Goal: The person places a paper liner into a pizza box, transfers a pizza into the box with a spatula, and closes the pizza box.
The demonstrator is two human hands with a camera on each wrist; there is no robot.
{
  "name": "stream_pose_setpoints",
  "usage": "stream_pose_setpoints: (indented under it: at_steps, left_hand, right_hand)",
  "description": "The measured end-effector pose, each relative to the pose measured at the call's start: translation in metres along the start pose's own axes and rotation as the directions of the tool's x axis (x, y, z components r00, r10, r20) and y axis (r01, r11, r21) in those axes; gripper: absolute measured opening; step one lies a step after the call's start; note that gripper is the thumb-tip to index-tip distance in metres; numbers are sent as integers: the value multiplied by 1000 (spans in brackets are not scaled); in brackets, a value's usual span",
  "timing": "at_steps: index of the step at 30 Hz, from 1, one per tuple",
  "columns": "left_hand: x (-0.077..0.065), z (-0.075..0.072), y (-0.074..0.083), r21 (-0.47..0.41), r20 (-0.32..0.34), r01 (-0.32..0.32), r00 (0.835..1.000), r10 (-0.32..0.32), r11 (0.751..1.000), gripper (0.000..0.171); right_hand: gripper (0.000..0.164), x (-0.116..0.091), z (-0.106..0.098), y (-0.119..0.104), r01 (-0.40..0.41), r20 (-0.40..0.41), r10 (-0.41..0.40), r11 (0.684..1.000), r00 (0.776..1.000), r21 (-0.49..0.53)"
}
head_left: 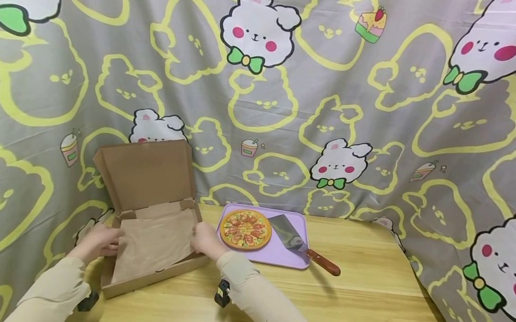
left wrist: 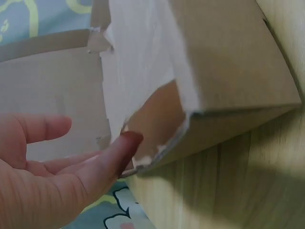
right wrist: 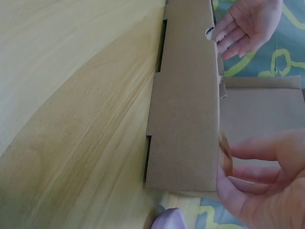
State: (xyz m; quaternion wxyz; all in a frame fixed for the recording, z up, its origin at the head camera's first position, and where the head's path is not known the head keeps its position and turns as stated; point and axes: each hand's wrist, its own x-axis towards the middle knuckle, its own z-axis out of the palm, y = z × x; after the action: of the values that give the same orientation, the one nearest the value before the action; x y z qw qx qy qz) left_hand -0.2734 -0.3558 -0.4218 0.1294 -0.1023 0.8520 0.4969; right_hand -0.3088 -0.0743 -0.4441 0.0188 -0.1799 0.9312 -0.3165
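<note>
An open cardboard pizza box (head_left: 146, 178) stands on the left of the table, its lid upright at the back. A brown paper sheet (head_left: 157, 238) lines its inside; the sheet's front edge slants, showing the box floor below it. My left hand (head_left: 97, 243) is at the box's left side. In the left wrist view one digit (left wrist: 126, 148) touches the inner wall near a front corner, beside the sheet's edge, the others apart. At the right side my right hand (head_left: 207, 240) pinches the sheet's edge, partly hidden behind the front wall in the right wrist view.
Right of the box lies a lilac tray (head_left: 276, 259) with a round pizza (head_left: 245, 229) on it. A pizza server (head_left: 287, 232) rests across the tray, its wooden handle (head_left: 322, 263) jutting past the front right edge. A patterned curtain (head_left: 264, 109) hangs behind the table.
</note>
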Motion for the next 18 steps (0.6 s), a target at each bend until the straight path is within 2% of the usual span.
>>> stream_pose_setpoints:
  at_steps: [3,5,6,8,10,12,13,15,18]
  left_hand:
    - [-2,3,3,37,-24,-1,1000,2,999,69]
    - [-4,4,5,67,-50,-3,999,7,998,65]
    - [-4,4,6,81,-60,-7,998,12,997,62]
    - [-6,5,8,101,-75,-11,997,18,995,46]
    - [-7,5,9,111,-84,-20,996,29,994,29]
    - [-8,6,11,114,-82,-22,996,32,993,21]
    - [-9,6,11,118,-77,-25,996,34,993,20]
    - [-8,5,11,128,-67,-24,997,33,991,24]
    - [-4,2,12,156,-31,-41,998,46,987,46]
  right_hand:
    - [10,2,5,-1,44,-16,-48,983,999,-178]
    - [14,1,6,-3,69,-20,-77,959,997,-276]
    - [17,1,6,-4,76,-18,-86,949,996,-304]
    - [18,-1,5,-6,83,-19,-94,941,995,-329]
    - [13,-3,3,-7,93,-17,-106,933,994,-347]
    - [7,-4,1,-7,100,-13,-112,928,994,-358]
    - [6,-4,1,-7,102,-15,-115,927,993,-361]
    - [15,-5,-1,-7,113,-21,-129,927,991,-357]
    - [30,-5,-2,-6,120,-21,-134,939,991,-322]
